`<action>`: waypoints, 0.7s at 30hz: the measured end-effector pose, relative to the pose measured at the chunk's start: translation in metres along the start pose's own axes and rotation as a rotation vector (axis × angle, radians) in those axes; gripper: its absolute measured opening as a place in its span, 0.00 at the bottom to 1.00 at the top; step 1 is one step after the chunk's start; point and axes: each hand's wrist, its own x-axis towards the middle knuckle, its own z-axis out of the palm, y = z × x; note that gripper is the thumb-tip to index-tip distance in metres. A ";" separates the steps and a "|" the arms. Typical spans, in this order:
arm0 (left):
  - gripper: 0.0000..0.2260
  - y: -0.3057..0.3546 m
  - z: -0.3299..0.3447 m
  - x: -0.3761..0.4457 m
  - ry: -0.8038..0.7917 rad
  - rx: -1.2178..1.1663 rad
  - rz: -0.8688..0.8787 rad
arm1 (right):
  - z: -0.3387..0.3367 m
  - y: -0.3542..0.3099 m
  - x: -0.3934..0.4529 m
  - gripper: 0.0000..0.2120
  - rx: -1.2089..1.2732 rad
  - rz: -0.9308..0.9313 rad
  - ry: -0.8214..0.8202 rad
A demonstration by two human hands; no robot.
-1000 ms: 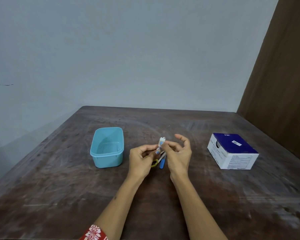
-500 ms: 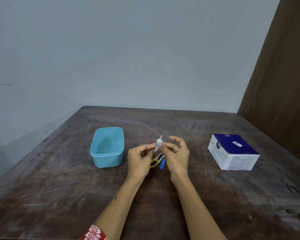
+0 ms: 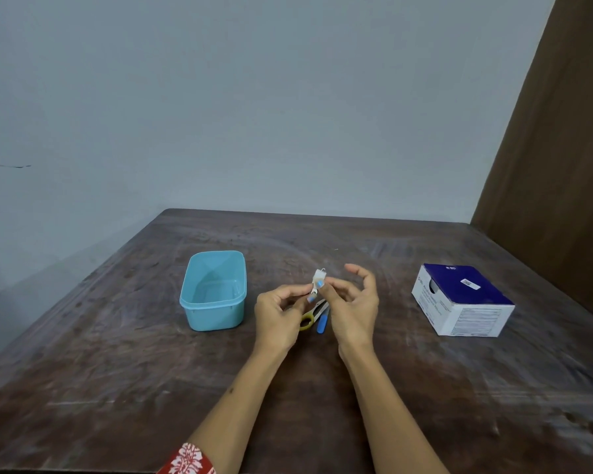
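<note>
Right of the blue tub (image 3: 214, 292), over the scuffed dark bench (image 3: 117, 371), my left hand (image 3: 281, 314) and right hand (image 3: 353, 304) both pinch a small white-and-blue piece (image 3: 318, 279). Farther right of the tub sits a box (image 3: 463, 299); a pale wall (image 3: 254, 114) rises behind it.

Red sleeve (image 3: 189, 460) with white flower print on the left arm; left hand (image 3: 277, 318) and right hand (image 3: 354, 311) bare

the pinched white piece (image 3: 319, 278) is too small to identify, scissors (image 3: 307, 322) half hidden.
</note>
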 end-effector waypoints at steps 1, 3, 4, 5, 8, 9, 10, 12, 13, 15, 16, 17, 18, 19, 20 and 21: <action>0.11 -0.001 0.000 0.000 0.003 -0.005 0.002 | 0.000 0.000 0.000 0.20 -0.010 0.006 -0.009; 0.12 -0.003 -0.002 0.003 0.035 -0.006 0.009 | 0.002 0.001 -0.001 0.18 -0.050 0.037 -0.055; 0.12 -0.004 -0.002 0.003 0.050 -0.001 0.011 | 0.002 0.001 -0.002 0.18 -0.059 0.044 -0.069; 0.12 -0.003 -0.002 0.003 0.052 0.004 0.010 | 0.003 0.001 -0.002 0.19 -0.054 0.041 -0.066; 0.12 -0.002 0.000 0.001 0.003 0.018 0.007 | 0.002 0.000 -0.001 0.20 -0.023 0.004 -0.010; 0.13 -0.002 0.000 0.000 -0.002 0.013 0.007 | 0.001 0.000 -0.001 0.19 -0.027 0.004 -0.011; 0.13 -0.003 0.000 0.000 0.008 0.004 0.007 | 0.001 0.001 -0.001 0.18 -0.039 0.017 -0.027; 0.15 -0.005 -0.002 0.002 0.044 -0.021 0.018 | 0.002 0.002 -0.001 0.16 -0.064 0.047 -0.068; 0.16 -0.005 -0.002 0.003 0.052 -0.027 0.019 | 0.002 0.003 -0.002 0.16 -0.067 0.054 -0.076; 0.16 -0.003 -0.003 0.002 0.042 -0.019 0.008 | 0.003 0.002 -0.002 0.17 -0.054 0.040 -0.069; 0.16 -0.002 -0.002 0.002 0.028 -0.015 0.000 | 0.002 0.001 -0.002 0.17 -0.050 0.025 -0.058; 0.15 -0.002 -0.001 0.002 0.015 -0.009 -0.007 | 0.002 0.000 -0.003 0.18 -0.046 0.009 -0.044; 0.14 -0.002 0.000 0.001 0.008 0.006 -0.011 | 0.001 -0.002 -0.004 0.18 -0.047 -0.012 -0.025; 0.13 -0.001 0.001 -0.001 0.007 0.033 0.000 | 0.001 -0.004 -0.005 0.19 -0.064 -0.047 -0.004; 0.12 0.000 0.002 -0.001 0.017 0.062 0.022 | 0.001 -0.005 -0.006 0.19 -0.108 -0.097 0.015; 0.10 0.001 0.003 -0.002 0.035 0.088 0.049 | 0.002 -0.005 -0.008 0.19 -0.174 -0.156 0.024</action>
